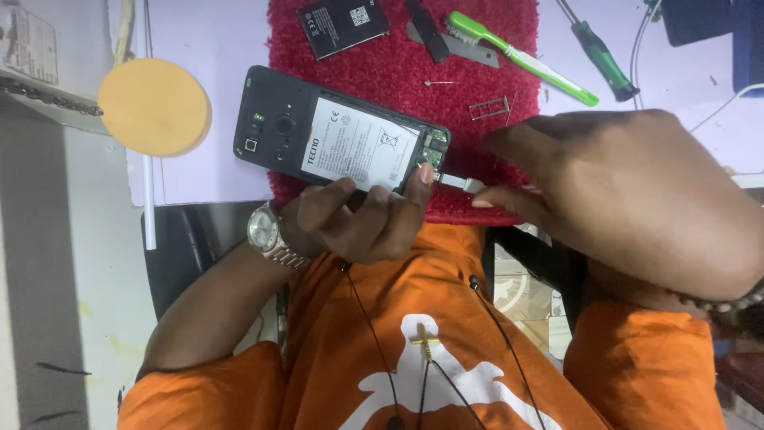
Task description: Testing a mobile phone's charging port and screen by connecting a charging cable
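A black phone [278,127] with its back cover off lies on a red mat [477,87], and its white-labelled battery [358,143] is exposed. My left hand [358,219], with a silver watch on the wrist, grips the phone's near edge, one fingertip at the end by the port. My right hand [637,191] pinches a white cable plug [460,183], which touches that end of the phone. I cannot tell whether the plug is fully seated.
A loose black battery [342,24], a black flat tool [426,30], a green toothbrush [521,57], a small metal tray [488,107] and a pin [438,82] lie on the mat. A green-handled screwdriver [602,57] is at the right. An orange round disc [155,106] is at the left.
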